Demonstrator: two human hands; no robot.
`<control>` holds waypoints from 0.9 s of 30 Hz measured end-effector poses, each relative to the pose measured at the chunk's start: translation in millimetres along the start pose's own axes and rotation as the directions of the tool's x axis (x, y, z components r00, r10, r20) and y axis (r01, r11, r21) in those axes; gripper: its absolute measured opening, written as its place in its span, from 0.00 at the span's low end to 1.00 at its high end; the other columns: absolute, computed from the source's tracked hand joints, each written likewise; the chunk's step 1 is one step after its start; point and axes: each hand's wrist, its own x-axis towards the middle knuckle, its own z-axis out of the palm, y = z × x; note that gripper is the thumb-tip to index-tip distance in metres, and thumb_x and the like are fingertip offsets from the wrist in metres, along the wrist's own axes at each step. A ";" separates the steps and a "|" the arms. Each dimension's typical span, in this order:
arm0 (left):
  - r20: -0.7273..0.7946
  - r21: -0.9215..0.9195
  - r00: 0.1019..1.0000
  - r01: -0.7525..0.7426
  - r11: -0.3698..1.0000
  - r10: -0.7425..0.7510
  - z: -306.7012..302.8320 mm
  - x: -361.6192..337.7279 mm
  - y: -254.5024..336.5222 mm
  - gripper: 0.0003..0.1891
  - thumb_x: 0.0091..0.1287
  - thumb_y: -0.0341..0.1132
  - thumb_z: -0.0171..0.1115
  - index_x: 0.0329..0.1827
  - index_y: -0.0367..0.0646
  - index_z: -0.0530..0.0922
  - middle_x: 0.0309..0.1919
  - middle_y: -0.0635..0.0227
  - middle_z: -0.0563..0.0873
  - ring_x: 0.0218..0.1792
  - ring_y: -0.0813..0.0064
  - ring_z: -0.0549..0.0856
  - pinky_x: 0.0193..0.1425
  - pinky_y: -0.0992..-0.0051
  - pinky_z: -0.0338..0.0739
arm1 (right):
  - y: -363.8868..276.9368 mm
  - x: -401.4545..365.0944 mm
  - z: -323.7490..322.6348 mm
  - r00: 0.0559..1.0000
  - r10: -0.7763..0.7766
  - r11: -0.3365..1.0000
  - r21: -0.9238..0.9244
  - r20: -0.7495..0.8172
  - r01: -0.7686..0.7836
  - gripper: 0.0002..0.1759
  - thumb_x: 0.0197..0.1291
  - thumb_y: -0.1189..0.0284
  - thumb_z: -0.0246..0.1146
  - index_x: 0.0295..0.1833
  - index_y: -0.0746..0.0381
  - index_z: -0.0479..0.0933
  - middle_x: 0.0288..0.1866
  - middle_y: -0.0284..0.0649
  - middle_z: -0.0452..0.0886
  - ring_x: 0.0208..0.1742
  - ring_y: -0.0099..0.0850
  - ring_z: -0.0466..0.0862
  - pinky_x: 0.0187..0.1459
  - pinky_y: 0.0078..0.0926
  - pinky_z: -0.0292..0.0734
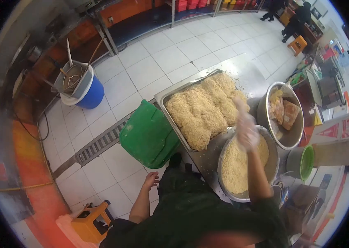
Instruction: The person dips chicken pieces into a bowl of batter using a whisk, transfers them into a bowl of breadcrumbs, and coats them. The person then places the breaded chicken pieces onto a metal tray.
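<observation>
White floor tiles spread wide on the left and past the far end of the metal table. From my seat far away, I see a long floor drain cutting across them. A blue bucket stands beyond the drain, well apart from the table. My left hand hangs low over the tiles, with room around it, between the green plastic bin and the orange stool. Its fingers are a little bent and loose. The green bin fills the spot by the table's left edge.

On the table, the crumb-covered food is piled in lumps in a metal tray, and the tray sits along that left edge. Some bits are scattered past its far corner. The crumb bowl is just beside the tray, with a thin strip of table showing between them. My right hand, in a thin clear glove, is above that gap, its fingers toward the food. They are blurry, so I cannot tell if they pinch or touch anything. A big metal bowl with bags inside crowds the right side, and a green basket sits near it.
</observation>
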 end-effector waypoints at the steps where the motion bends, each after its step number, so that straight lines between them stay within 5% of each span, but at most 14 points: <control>1: 0.004 0.019 1.000 0.003 1.000 -0.003 3.4 2.8 1.8 0.32 0.59 0.57 0.59 0.60 0.46 0.67 0.51 0.57 0.76 0.43 0.62 0.80 0.47 0.59 0.73 | 9.6 -34.7 -21.4 0.974 0.106 0.991 0.104 -0.202 -0.086 0.21 0.68 0.68 0.45 0.64 0.63 0.63 0.49 0.37 0.76 0.43 0.27 0.77 0.50 0.19 0.73; 2: 0.019 0.065 1.000 0.010 0.998 -0.011 5.8 7.2 2.7 0.32 0.59 0.57 0.58 0.60 0.45 0.67 0.52 0.57 0.76 0.43 0.62 0.80 0.47 0.59 0.73 | -93.1 -44.9 -122.9 0.884 0.465 0.863 0.199 0.045 -0.464 0.20 0.67 0.70 0.47 0.62 0.64 0.65 0.48 0.37 0.77 0.44 0.27 0.77 0.50 0.20 0.72; 4: 0.042 0.146 0.999 0.017 0.989 -0.024 6.6 14.2 6.1 0.32 0.59 0.56 0.58 0.60 0.45 0.67 0.52 0.58 0.76 0.43 0.62 0.80 0.47 0.59 0.73 | 18.3 -139.4 -114.2 0.916 0.386 0.224 0.953 0.105 -0.204 0.21 0.66 0.71 0.49 0.62 0.66 0.65 0.51 0.42 0.77 0.47 0.35 0.77 0.53 0.25 0.71; 5: 0.038 0.182 0.998 0.047 0.982 -0.055 6.2 19.4 6.4 0.31 0.60 0.55 0.57 0.61 0.45 0.67 0.53 0.58 0.76 0.43 0.62 0.80 0.47 0.59 0.73 | -14.3 -161.1 -137.2 0.867 0.498 0.684 0.621 -0.014 -0.383 0.24 0.63 0.69 0.52 0.64 0.67 0.64 0.53 0.45 0.76 0.49 0.39 0.77 0.54 0.29 0.70; 6: 0.038 0.222 0.996 0.069 0.973 -0.079 8.0 26.9 8.5 0.31 0.60 0.55 0.57 0.61 0.45 0.67 0.54 0.57 0.75 0.44 0.62 0.80 0.47 0.58 0.73 | -48.5 -181.1 -162.3 0.826 0.535 0.844 0.066 -0.176 -0.532 0.28 0.61 0.68 0.55 0.65 0.67 0.62 0.54 0.47 0.75 0.51 0.43 0.76 0.56 0.32 0.70; 8: 0.052 0.313 0.993 0.080 0.946 -0.102 4.8 45.0 3.0 0.32 0.61 0.54 0.55 0.63 0.46 0.65 0.55 0.57 0.74 0.46 0.61 0.79 0.49 0.57 0.72 | 17.8 -286.4 -136.2 0.738 0.608 0.723 -0.179 -0.292 -0.667 0.37 0.54 0.60 0.61 0.66 0.68 0.60 0.61 0.56 0.69 0.63 0.46 0.70 0.63 0.33 0.62; 10: 0.072 0.461 0.989 0.079 0.884 -0.126 9.4 40.7 17.3 0.32 0.61 0.55 0.54 0.64 0.46 0.65 0.56 0.56 0.73 0.49 0.59 0.78 0.50 0.56 0.71 | 31.4 -352.2 -105.9 0.567 0.728 0.465 -0.330 -0.386 -0.822 0.39 0.49 0.61 0.63 0.66 0.67 0.61 0.56 0.56 0.73 0.57 0.48 0.74 0.57 0.37 0.68; 14: 0.127 0.622 0.980 0.040 0.782 -0.151 22.8 41.3 48.8 0.32 0.61 0.56 0.54 0.64 0.46 0.65 0.56 0.56 0.74 0.50 0.57 0.78 0.51 0.56 0.71 | -6.5 -360.6 -127.2 0.204 0.978 0.192 -0.205 -0.040 -0.960 0.35 0.48 0.63 0.64 0.62 0.65 0.66 0.51 0.57 0.76 0.52 0.49 0.77 0.52 0.40 0.72; 17: 0.234 0.680 0.958 -0.040 0.732 -0.166 32.7 74.8 61.9 0.30 0.61 0.55 0.54 0.61 0.45 0.67 0.53 0.56 0.75 0.50 0.57 0.78 0.48 0.57 0.73 | 15.4 -395.4 -100.8 0.269 0.962 0.250 -0.246 -0.047 -0.936 0.23 0.48 0.63 0.65 0.49 0.60 0.72 0.45 0.52 0.78 0.48 0.47 0.78 0.47 0.42 0.74; 18: 0.315 0.660 0.932 -0.081 0.747 -0.177 30.6 94.2 56.9 0.29 0.62 0.54 0.54 0.59 0.44 0.68 0.52 0.56 0.75 0.50 0.57 0.78 0.46 0.58 0.75 | 32.8 -423.6 -70.8 0.400 0.876 0.359 -0.190 -0.270 -0.914 0.16 0.50 0.64 0.63 0.45 0.58 0.74 0.43 0.49 0.79 0.48 0.46 0.77 0.49 0.41 0.73; 20: 0.311 0.716 0.910 -0.035 0.697 -0.274 57.3 83.6 77.1 0.27 0.63 0.54 0.53 0.57 0.44 0.69 0.50 0.58 0.76 0.48 0.59 0.79 0.43 0.59 0.77 | 14.5 -414.9 -88.1 0.311 0.924 0.307 -0.054 -0.223 -0.950 0.12 0.54 0.64 0.59 0.43 0.55 0.75 0.46 0.45 0.78 0.48 0.45 0.77 0.51 0.39 0.72; 22: 0.316 0.776 0.945 -0.207 0.596 -0.082 92.3 35.0 100.9 0.27 0.63 0.55 0.53 0.57 0.43 0.70 0.48 0.59 0.76 0.46 0.62 0.79 0.43 0.60 0.77 | 3.7 -416.4 -115.7 0.219 0.956 0.227 0.016 -0.193 -0.974 0.12 0.55 0.64 0.58 0.45 0.54 0.76 0.46 0.45 0.78 0.49 0.44 0.77 0.51 0.38 0.72; 23: 0.524 0.676 0.849 -0.462 0.574 0.065 79.0 56.6 87.8 0.28 0.63 0.55 0.54 0.58 0.45 0.70 0.47 0.63 0.77 0.43 0.65 0.78 0.41 0.61 0.76 | 4.6 -422.2 -121.7 0.239 0.955 0.243 0.000 -0.178 -0.970 0.14 0.55 0.64 0.57 0.47 0.53 0.76 0.46 0.45 0.78 0.49 0.43 0.78 0.50 0.38 0.72; 27: 0.391 0.659 0.919 -0.248 0.710 -0.043 86.7 62.2 88.4 0.26 0.64 0.53 0.52 0.59 0.47 0.70 0.47 0.65 0.77 0.41 0.66 0.78 0.39 0.63 0.75 | -21.5 -422.1 -169.6 0.236 0.954 0.220 -0.102 -0.185 -0.970 0.18 0.56 0.64 0.57 0.53 0.52 0.76 0.44 0.48 0.78 0.49 0.43 0.78 0.49 0.39 0.72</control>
